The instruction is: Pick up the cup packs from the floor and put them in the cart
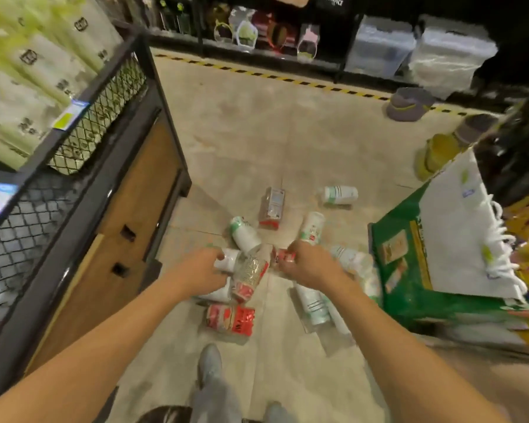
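Observation:
Several cup packs lie scattered on the concrete floor. My left hand (206, 271) grips a white cup pack (228, 261) beside a clear pack with a red base (249, 277). My right hand (307, 264) pinches a small red-and-white pack (284, 256). Other packs lie around: a white-green one (243, 235), another (313, 225), one farther off (339, 194), a red box-like pack (272, 207), a red pack (231, 319) near my feet and a long clear-wrapped stack (313, 305). The cart (400, 261) with green sides stands at the right, holding a white bag (458, 236).
A black metal mesh rack (83, 123) with a wooden base stands close on the left, filled with pale green packages. Dark shelving (287, 50) lines the far side behind a yellow-black floor stripe. A grey hat (409, 103) and a yellow-grey item (449, 145) lie on the floor.

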Demonstrator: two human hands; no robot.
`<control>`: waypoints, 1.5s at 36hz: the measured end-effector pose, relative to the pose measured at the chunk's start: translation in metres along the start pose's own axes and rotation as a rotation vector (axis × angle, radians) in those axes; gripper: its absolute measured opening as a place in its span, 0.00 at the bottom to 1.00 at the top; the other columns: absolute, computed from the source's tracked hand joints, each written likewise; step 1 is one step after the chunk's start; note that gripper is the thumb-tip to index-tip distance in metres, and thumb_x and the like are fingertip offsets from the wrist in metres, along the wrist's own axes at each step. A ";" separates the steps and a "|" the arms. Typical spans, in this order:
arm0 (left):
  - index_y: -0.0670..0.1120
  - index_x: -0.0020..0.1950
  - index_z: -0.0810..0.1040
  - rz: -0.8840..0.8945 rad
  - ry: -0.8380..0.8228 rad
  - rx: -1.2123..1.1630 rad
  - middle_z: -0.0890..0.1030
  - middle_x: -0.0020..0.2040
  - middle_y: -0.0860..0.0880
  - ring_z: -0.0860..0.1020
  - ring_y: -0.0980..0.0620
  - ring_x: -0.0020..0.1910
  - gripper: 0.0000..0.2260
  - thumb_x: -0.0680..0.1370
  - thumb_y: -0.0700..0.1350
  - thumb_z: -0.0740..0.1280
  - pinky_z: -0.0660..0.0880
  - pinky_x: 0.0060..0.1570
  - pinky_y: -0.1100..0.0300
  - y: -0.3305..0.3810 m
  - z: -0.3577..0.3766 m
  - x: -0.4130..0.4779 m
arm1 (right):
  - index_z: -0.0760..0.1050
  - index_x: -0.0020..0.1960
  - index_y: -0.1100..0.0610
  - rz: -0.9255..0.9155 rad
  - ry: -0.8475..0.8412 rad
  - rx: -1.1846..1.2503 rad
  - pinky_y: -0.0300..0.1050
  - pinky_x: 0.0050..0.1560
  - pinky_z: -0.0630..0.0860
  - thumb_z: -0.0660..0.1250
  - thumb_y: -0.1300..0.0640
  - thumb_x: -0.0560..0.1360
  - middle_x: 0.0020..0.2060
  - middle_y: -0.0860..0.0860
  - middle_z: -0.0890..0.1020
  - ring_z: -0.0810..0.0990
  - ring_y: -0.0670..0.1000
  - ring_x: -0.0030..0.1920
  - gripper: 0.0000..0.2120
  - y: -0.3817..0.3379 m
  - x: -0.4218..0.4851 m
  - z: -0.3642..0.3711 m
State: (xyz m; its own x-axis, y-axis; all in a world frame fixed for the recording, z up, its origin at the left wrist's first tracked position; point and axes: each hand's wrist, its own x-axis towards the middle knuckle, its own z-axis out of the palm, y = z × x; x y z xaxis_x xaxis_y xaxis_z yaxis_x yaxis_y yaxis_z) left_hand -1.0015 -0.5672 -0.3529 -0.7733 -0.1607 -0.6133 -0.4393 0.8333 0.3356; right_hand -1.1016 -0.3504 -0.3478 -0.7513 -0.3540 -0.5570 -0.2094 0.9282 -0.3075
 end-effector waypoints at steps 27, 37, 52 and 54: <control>0.49 0.81 0.48 0.369 -0.182 0.493 0.60 0.77 0.41 0.62 0.39 0.75 0.61 0.60 0.69 0.77 0.55 0.75 0.39 -0.213 0.530 0.399 | 0.57 0.77 0.54 0.476 -0.015 1.082 0.57 0.63 0.79 0.85 0.35 0.53 0.63 0.50 0.79 0.80 0.53 0.61 0.63 0.149 0.478 0.538; 0.52 0.80 0.51 0.178 -0.056 0.358 0.68 0.72 0.46 0.69 0.44 0.70 0.52 0.65 0.72 0.70 0.67 0.67 0.45 -0.219 0.510 0.380 | 0.61 0.74 0.50 0.450 0.123 1.137 0.53 0.62 0.80 0.87 0.45 0.57 0.55 0.44 0.82 0.84 0.47 0.55 0.53 0.141 0.458 0.511; 0.60 0.77 0.60 -0.242 0.210 -0.470 0.73 0.68 0.56 0.75 0.51 0.65 0.51 0.58 0.69 0.78 0.77 0.62 0.49 -0.174 0.205 0.167 | 0.60 0.74 0.45 0.151 0.153 0.948 0.54 0.68 0.77 0.86 0.53 0.61 0.59 0.42 0.79 0.81 0.47 0.59 0.50 -0.002 0.260 0.180; 0.61 0.73 0.65 -0.265 0.318 -0.630 0.78 0.63 0.57 0.79 0.52 0.61 0.51 0.54 0.69 0.80 0.78 0.58 0.47 -0.174 0.154 0.133 | 0.59 0.76 0.46 0.073 0.133 0.919 0.54 0.67 0.77 0.87 0.50 0.60 0.60 0.42 0.79 0.81 0.48 0.61 0.53 -0.036 0.230 0.125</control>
State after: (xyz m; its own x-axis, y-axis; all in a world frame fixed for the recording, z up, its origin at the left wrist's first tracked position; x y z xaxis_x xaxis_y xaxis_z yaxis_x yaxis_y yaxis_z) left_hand -0.9574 -0.6525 -0.6026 -0.6581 -0.5382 -0.5265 -0.7335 0.3008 0.6095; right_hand -1.1889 -0.4796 -0.5613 -0.8206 -0.2292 -0.5235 0.3763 0.4726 -0.7969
